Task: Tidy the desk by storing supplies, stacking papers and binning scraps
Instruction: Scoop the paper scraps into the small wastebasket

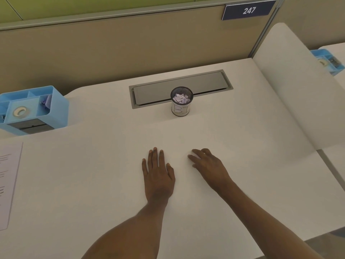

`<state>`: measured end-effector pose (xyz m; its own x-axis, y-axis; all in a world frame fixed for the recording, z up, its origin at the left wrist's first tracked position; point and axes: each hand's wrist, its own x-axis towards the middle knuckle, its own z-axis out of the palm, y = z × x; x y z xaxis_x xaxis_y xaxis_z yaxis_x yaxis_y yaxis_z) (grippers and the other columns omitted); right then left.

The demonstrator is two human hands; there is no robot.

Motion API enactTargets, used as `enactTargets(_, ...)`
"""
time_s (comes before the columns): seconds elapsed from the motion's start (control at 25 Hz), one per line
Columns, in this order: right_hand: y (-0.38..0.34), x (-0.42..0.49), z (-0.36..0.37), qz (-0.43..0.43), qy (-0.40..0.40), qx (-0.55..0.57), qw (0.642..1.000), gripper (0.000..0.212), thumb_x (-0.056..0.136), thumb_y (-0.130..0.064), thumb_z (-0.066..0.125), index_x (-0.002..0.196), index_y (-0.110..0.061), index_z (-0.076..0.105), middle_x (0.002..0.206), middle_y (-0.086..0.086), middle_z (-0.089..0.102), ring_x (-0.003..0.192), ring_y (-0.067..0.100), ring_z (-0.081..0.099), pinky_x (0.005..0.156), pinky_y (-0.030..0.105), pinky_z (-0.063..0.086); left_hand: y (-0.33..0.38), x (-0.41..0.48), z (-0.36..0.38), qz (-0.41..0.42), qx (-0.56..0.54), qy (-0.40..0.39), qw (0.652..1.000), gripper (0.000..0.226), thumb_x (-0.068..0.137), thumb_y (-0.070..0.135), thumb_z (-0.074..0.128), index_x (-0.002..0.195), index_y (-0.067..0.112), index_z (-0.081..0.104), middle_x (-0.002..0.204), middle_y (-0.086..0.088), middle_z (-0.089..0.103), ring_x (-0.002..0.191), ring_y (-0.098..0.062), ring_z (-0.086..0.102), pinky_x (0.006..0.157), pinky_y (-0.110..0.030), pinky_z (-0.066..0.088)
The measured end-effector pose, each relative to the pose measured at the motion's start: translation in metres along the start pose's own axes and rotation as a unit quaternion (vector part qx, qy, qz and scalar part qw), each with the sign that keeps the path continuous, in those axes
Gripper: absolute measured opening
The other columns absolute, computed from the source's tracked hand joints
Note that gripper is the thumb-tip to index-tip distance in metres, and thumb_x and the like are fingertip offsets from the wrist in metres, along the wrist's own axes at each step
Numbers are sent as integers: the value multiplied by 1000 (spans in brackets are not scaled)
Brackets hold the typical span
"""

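Note:
My left hand point(158, 174) lies flat on the white desk point(93, 174), fingers straight, holding nothing. Close to its right, my right hand point(209, 167) rests on the desk with fingers loosely spread and empty. Beyond both hands stands a black mesh cup point(181, 101) with a white paper label, filled with crumpled paper scraps. A blue desk organiser point(33, 109) sits at the far left, with a tape roll point(20, 111) in one compartment and small items in another. Printed papers point(8, 184) lie at the left edge of the desk.
A grey cable hatch point(179, 86) is set into the desk behind the cup. Beige partition walls rise at the back, and a white divider point(283, 86) at the right. A second blue organiser point(326, 60) stands on the neighbouring desk.

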<state>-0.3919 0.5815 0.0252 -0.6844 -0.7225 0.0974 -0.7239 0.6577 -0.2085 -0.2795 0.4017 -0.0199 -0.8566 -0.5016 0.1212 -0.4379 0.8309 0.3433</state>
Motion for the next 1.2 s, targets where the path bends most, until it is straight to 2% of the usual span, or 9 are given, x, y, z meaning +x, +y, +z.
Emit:
enactTargets(0.16, -4, -3, 0, 17, -53, -12, 998, 28, 79, 4, 67, 101, -13, 69, 108, 0, 66, 90, 24, 58, 51, 34, 52, 0, 1, 0, -4, -1, -5, 1000, 55, 108, 30, 40, 160, 10, 42, 171, -11, 36, 163, -26, 26, 133, -53, 19)
enactTargets(0.36, -10, 7, -3, 43, -92, -26, 995, 32, 64, 18, 57, 77, -11, 57, 80, 1, 53, 76, 22, 48, 47, 37, 46, -1, 0, 2, -1, -2, 2, 1000, 55, 108, 29, 42, 160, 10, 42, 171, -11, 37, 163, -27, 26, 133, -53, 20)
enactTargets(0.44, -12, 15, -6, 53, -91, -12, 994, 29, 69, 17, 54, 79, -10, 58, 81, 2, 53, 78, 22, 48, 53, 36, 46, -1, 0, 3, -2, -5, 4, 1000, 55, 108, 28, 43, 160, 10, 43, 171, -11, 37, 163, -27, 26, 132, -53, 20)
enactTargets(0.52, -10, 28, -13, 53, -89, 24, 994, 30, 76, 12, 54, 93, -9, 66, 92, 4, 61, 87, 25, 55, 64, 33, 46, -1, 1, 4, -2, -8, 0, 1000, 55, 108, 29, 42, 161, 10, 42, 172, -11, 35, 163, -26, 24, 132, -54, 20)
enactTargets(0.64, -3, 64, -32, 54, -24, 130, 990, 29, 75, 10, 69, 100, -5, 75, 100, 12, 71, 91, 31, 67, 77, 31, 49, -1, 1, 4, -2, -7, -3, 1000, 56, 108, 29, 42, 161, 11, 41, 173, -10, 33, 163, -26, 24, 133, -53, 19)
enactTargets(0.8, 7, 126, -63, 101, 126, 247, 955, 12, 87, -2, 70, 93, -8, 78, 90, 5, 76, 81, 18, 70, 77, 28, 55, 1, 1, 1, -6, -4, -12, 1000, 56, 108, 30, 39, 161, 11, 42, 173, -10, 33, 163, -26, 24, 133, -53, 21)
enactTargets(1.0, 23, 196, -89, 141, 153, 242, 948, 12, 89, -6, 69, 94, -8, 80, 91, 8, 77, 75, 11, 63, 68, 2, 37, -1, 1, 2, -3, 1, -15, 1000, 57, 109, 31, 37, 162, 11, 40, 174, -9, 30, 164, -25, 23, 132, -54, 22)
enactTargets(1.08, 24, 215, -91, 128, 141, 223, 956, 15, 89, 0, 66, 95, -3, 80, 93, 13, 77, 78, 18, 66, 71, 10, 46, 0, 1, 3, -4, -1, -17, 1000, 57, 109, 30, 37, 163, 12, 39, 175, -8, 28, 165, -24, 20, 133, -53, 20)
enactTargets(1.2, 29, 235, -87, 127, 91, 183, 971, 16, 89, 6, 63, 90, 1, 78, 89, 19, 74, 78, 31, 70, 72, 35, 57, 0, 1, 3, -8, -6, -16, 1000, 56, 109, 30, 38, 163, 12, 40, 175, -8, 28, 165, -23, 20, 133, -52, 19)
